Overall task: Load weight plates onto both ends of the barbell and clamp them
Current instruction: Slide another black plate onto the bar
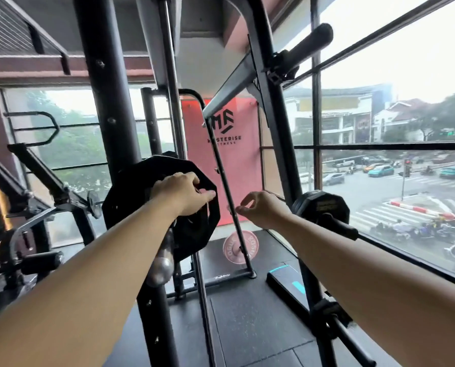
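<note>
Rack (107, 107) fills view, windows behind. Black plate (131, 197) already on near bar end (159, 268), silver sleeve tip poking out below. Left hand (184, 193) curled on plate face at hub, pinching something thin, maybe a clamp; can't tell. Right hand (260, 209) free, loosely curled, holding nothing. Smaller plate (320, 206) on storage peg at right. Pink plate (240, 247) down on floor. Judged: one end loaded, clamp unconfirmed, far end unseen.
</note>
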